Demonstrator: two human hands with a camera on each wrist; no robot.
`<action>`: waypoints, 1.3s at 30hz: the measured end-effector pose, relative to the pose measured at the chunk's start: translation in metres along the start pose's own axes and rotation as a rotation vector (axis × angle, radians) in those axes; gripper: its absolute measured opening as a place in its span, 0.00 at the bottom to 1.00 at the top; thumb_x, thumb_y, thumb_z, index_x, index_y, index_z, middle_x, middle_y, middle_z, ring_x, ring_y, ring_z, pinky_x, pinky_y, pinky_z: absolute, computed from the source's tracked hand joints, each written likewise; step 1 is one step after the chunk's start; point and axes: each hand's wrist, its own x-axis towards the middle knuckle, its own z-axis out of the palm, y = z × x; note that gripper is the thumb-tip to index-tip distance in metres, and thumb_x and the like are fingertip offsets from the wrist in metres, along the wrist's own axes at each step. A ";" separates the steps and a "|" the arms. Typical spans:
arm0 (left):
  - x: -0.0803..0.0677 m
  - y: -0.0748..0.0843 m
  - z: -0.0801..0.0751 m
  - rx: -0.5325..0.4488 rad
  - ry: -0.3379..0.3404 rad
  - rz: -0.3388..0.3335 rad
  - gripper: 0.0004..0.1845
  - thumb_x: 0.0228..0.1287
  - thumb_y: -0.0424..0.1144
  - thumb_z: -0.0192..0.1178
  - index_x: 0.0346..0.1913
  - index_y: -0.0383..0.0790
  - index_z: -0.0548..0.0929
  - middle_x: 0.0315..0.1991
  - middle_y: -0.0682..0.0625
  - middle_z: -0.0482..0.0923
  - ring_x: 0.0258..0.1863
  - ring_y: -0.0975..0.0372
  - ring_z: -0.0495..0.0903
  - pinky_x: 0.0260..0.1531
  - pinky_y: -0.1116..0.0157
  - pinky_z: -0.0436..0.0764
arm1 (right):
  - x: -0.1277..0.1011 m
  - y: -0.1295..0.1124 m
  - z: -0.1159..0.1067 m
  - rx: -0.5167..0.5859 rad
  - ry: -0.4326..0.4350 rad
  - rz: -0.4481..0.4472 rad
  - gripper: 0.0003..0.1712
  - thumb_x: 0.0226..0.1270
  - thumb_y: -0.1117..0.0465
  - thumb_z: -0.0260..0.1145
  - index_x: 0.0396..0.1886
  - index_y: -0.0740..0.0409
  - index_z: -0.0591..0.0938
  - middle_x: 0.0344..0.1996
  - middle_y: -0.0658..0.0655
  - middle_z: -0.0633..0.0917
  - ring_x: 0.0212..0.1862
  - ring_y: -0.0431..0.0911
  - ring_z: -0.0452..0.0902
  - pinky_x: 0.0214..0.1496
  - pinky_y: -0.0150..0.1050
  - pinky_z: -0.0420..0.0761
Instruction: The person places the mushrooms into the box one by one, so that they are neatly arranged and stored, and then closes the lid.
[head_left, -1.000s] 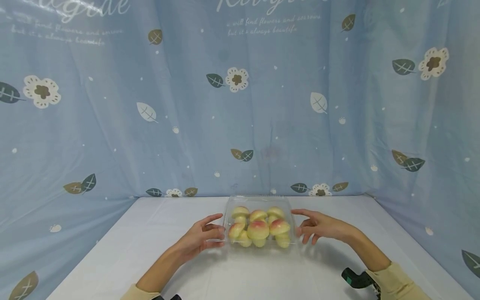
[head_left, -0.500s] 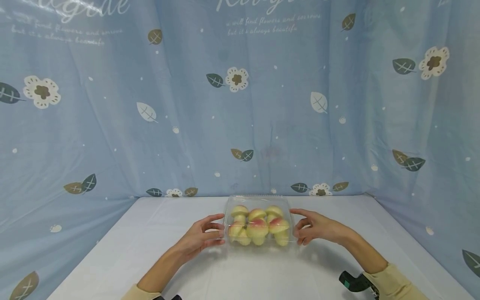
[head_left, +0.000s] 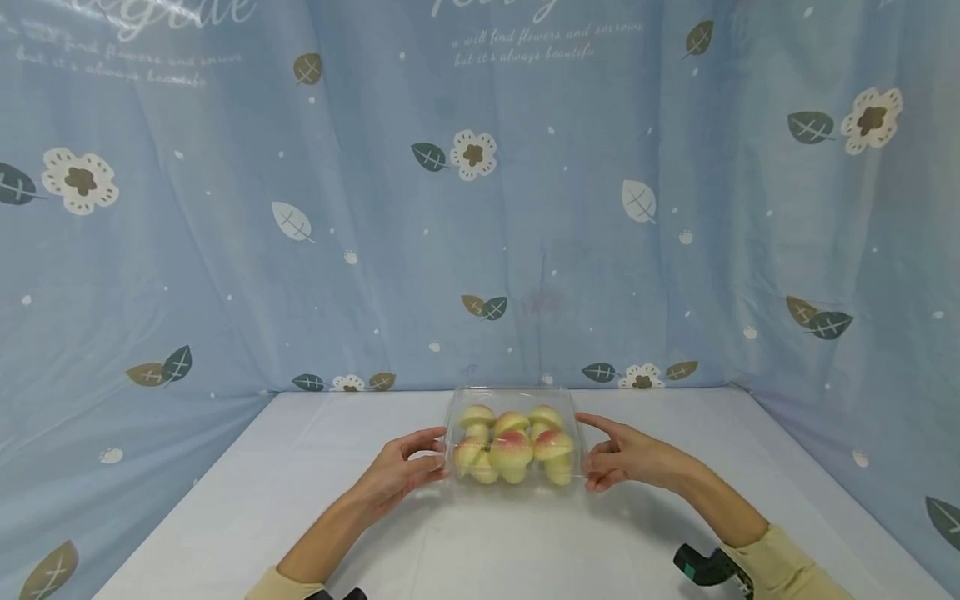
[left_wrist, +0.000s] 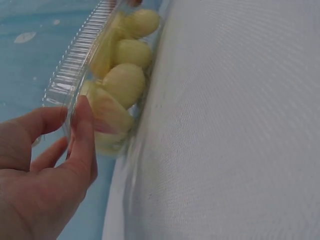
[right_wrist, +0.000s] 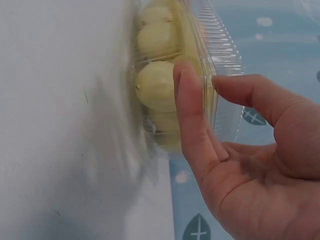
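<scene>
A clear plastic clamshell box [head_left: 513, 397] stands at the back middle of the table, with several mushroom-shaped, pale yellow-green pieces [head_left: 512, 454] with pink-tinged tops inside. My left hand [head_left: 403, 468] holds the box's left side. In the left wrist view, the left thumb and a finger pinch the ribbed plastic rim [left_wrist: 75, 62]. On the opposite side, my right hand [head_left: 632, 454] grips the box, its index finger stretched along the edge. The right wrist view shows the rim [right_wrist: 222, 45] between that hand's thumb and fingers. The lid seems closed over the pieces.
A white cloth [head_left: 517, 550] covers the table. Behind it and along both sides hangs a blue curtain [head_left: 540, 250] printed with leaves and flowers. A black wrist device [head_left: 705, 567] sits by the right sleeve [head_left: 783, 567].
The box has shifted slightly left and farther back. My right hand has moved left with it, its lower fingers now drawn in against the box. The left hand has barely moved.
</scene>
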 end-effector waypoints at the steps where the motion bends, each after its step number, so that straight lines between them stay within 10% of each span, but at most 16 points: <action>1: 0.000 0.000 0.000 0.001 0.002 0.001 0.33 0.64 0.28 0.62 0.72 0.31 0.64 0.54 0.42 0.68 0.44 0.59 0.81 0.54 0.61 0.83 | 0.000 0.000 0.000 0.009 -0.010 0.002 0.49 0.74 0.68 0.56 0.79 0.56 0.34 0.39 0.61 0.85 0.40 0.49 0.86 0.47 0.43 0.87; 39: 0.001 0.000 0.003 0.097 0.034 0.016 0.34 0.63 0.28 0.63 0.71 0.31 0.65 0.54 0.39 0.69 0.43 0.60 0.81 0.49 0.60 0.85 | 0.000 0.002 0.000 -0.012 0.011 -0.001 0.50 0.73 0.67 0.58 0.79 0.55 0.34 0.39 0.61 0.86 0.36 0.45 0.86 0.44 0.41 0.87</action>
